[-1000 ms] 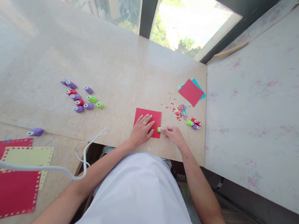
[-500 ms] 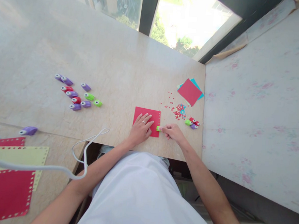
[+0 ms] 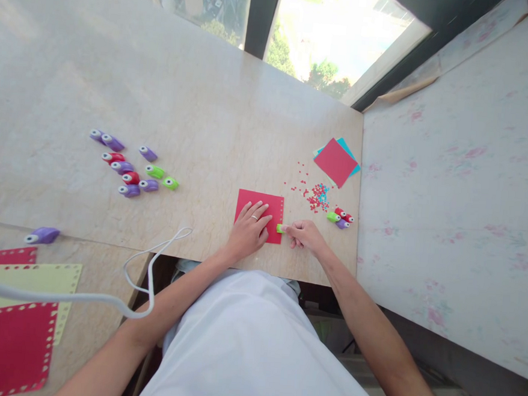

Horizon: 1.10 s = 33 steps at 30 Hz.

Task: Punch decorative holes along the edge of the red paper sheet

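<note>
A red sheet of paper (image 3: 246, 199) lies on the table in front of me, with a row of small punched holes along its right edge. My left hand (image 3: 250, 226) rests flat on it, fingers spread, a ring on one finger. At the sheet's lower right edge sits a green craft punch (image 3: 280, 228), gripped by my right hand (image 3: 305, 235) with the thumb on top. My fingers hide part of the punch. Beyond my right hand is a scatter of red and blue punched paper bits (image 3: 318, 197).
Several punches (image 3: 340, 218) cluster at the right, near a stack of coloured paper (image 3: 336, 162). More purple, red and green punches (image 3: 130, 178) stand at the left. Punched sheets (image 3: 9, 343), a purple punch (image 3: 42, 235) and a white cable (image 3: 150, 274) lie lower left.
Both hands keep nearly the same place on the sheet, with the green punch still at its right edge. The view has shifted slightly; things at the left appear a little further left.
</note>
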Each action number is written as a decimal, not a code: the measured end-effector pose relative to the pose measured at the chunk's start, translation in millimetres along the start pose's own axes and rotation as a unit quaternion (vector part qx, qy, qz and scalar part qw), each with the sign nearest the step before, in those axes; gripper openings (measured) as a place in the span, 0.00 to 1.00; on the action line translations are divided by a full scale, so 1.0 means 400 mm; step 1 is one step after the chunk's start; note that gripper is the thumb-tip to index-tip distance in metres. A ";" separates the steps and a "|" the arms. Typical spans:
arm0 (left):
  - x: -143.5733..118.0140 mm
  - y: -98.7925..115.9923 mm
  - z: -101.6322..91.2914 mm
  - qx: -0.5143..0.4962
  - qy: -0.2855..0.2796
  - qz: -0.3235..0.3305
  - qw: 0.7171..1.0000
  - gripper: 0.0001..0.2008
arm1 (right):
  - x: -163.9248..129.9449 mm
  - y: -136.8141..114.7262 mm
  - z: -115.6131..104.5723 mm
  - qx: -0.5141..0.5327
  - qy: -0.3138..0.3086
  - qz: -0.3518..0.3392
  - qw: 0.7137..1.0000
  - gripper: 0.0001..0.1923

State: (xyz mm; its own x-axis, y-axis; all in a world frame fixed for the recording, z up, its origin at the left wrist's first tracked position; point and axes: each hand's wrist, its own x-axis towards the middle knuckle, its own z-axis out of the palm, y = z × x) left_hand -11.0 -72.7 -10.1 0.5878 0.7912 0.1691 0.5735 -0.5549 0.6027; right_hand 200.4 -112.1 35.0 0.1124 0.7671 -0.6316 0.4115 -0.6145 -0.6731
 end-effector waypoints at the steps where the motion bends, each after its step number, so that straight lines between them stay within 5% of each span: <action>1: 0.000 0.000 -0.001 -0.001 -0.001 0.000 1.000 0.18 | 0.001 0.000 0.000 -0.008 -0.002 -0.004 1.000 0.26; 16: -0.003 -0.005 0.000 0.016 0.004 0.018 1.000 0.17 | -0.008 0.029 0.015 0.084 0.015 -0.004 0.996 0.30; 24: -0.005 -0.007 0.004 0.013 0.022 0.018 1.000 0.15 | -0.023 0.056 0.034 0.163 0.076 -0.097 0.979 0.26; 28: -0.006 -0.009 0.006 0.011 0.025 0.025 0.999 0.15 | -0.020 0.077 0.055 0.080 0.086 -0.154 0.981 0.32; 33: -0.006 -0.010 0.006 0.011 0.023 0.026 0.999 0.16 | -0.011 0.081 0.061 -0.017 0.106 -0.183 0.977 0.24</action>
State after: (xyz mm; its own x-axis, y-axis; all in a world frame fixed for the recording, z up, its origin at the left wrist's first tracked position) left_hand -13.3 -73.1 -14.6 0.5908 0.7714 0.2365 0.5549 -0.6013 0.5749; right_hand 191.1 -139.8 6.5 0.1361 0.9574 -0.2548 0.4882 -0.2886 -0.8237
